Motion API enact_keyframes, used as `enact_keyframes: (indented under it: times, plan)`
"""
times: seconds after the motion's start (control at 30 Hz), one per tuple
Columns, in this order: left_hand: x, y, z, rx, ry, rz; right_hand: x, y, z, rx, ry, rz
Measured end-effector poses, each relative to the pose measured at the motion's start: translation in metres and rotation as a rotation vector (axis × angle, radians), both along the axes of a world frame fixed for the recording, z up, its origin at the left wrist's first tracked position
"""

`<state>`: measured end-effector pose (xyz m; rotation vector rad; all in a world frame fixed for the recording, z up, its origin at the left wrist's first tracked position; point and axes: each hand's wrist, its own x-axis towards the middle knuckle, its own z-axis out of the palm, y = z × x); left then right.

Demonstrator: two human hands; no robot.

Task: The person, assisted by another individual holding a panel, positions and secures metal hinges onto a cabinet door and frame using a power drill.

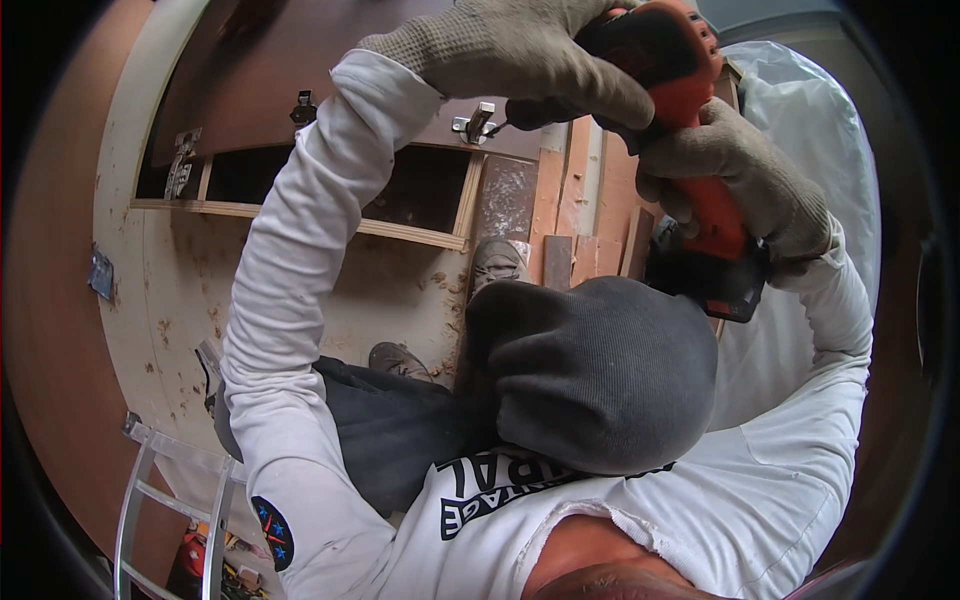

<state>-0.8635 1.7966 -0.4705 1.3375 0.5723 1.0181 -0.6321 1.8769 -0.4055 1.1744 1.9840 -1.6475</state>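
Observation:
Both my hands wear grey-beige work gloves and are raised at the upper right. My right hand [745, 170] wraps round the handle of an orange and black cordless drill [715, 215], whose black battery hangs below. My left hand [520, 45] is closed about the drill's front body, its fingers resting by the orange housing. A dark tip at the front of the drill points left to a metal cabinet hinge [478, 122] on the edge of a dark brown panel [400, 120]. Whether the tip touches a screw there I cannot tell.
More hinges [183, 165] sit along the panel, above an open wooden cabinet frame [420, 232]. Wood strips [560, 200] lie beyond my shoe. Plastic sheeting [800, 120] covers something at right. A metal ladder [140, 500] stands lower left; shavings litter the pale surface. Grey cloth [610, 380] blocks the centre.

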Motion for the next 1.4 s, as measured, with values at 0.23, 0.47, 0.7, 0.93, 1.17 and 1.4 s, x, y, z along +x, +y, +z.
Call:
enact_keyframes:
  times: [0.23, 0.47, 0.7, 0.93, 1.17, 1.4]
  plan:
    - [0.018, 0.021, -0.097, 0.029, 0.097, 0.376, -0.005, 0.036, -0.057, 0.026, -0.093, 0.151]
    - [0.007, 0.030, -0.091, 0.136, -0.127, 0.146, -0.015, 0.041, -0.067, 0.030, -0.135, 0.191]
    - [0.000, 0.022, -0.086, 0.020, -0.065, 0.196, -0.021, 0.046, -0.072, 0.113, -0.125, 0.268]
    - [0.005, 0.021, -0.062, -0.117, -0.025, 0.339, -0.031, 0.048, -0.069, 0.011, -0.224, 0.167]
    - [0.010, 0.021, -0.072, 0.067, -0.029, 0.312, -0.009, 0.062, -0.092, 0.004, 0.009, 0.258]
    - [0.006, 0.026, -0.086, 0.077, -0.049, 0.375, -0.032, 0.050, -0.068, -0.060, -0.192, 0.221]
